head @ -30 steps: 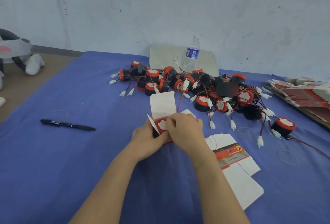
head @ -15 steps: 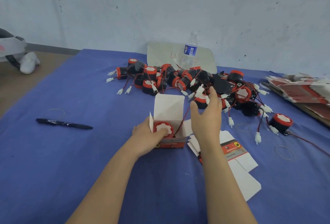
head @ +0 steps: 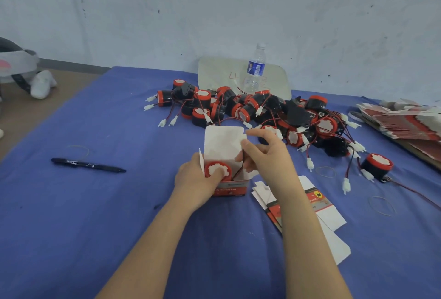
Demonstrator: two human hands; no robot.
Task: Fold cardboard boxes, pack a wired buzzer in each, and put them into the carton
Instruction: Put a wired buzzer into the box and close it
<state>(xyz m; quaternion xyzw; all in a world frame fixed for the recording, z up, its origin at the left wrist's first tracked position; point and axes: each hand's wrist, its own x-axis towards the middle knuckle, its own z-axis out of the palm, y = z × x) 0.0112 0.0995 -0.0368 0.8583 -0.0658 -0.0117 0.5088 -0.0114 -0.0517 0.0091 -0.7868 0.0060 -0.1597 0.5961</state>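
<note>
Blue cloth covers the table (head: 95,227), which abuts a pale, marked wall. Status: one box (head: 230,187) is erected and stands between the hands, its lid flap (head: 223,141) upright and open. One wired buzzer (head: 217,170) sits inside, red face up. The left hand (head: 193,179) grips the left side of the box, thumb pressed on the buzzer face. The right hand (head: 267,153), just right of the lid flap, is curled and pinches the wire (head: 240,166), which rises out of the box interior; the step in hand is judged to be tucking this wire in. Remaining for this unit: wire stowage, flap closure, transfer to the carton. Remaining overall: a pile of unpacked buzzers (head: 250,108) lies beyond both hands, a lone buzzer (head: 377,165) lies well to the right of the right hand, several flat blanks (head: 331,217) lie under the right forearm, and a stack of blanks (head: 405,122) lies at the far right. Most of the task therefore appears outstanding. Not in view: the carton and any finished boxes, so the packed count cannot be determined. The connector end of the wire is concealed inside the right hand, the bottom closure of the box is hidden, and the print on its red front is too blurred to read.
</note>
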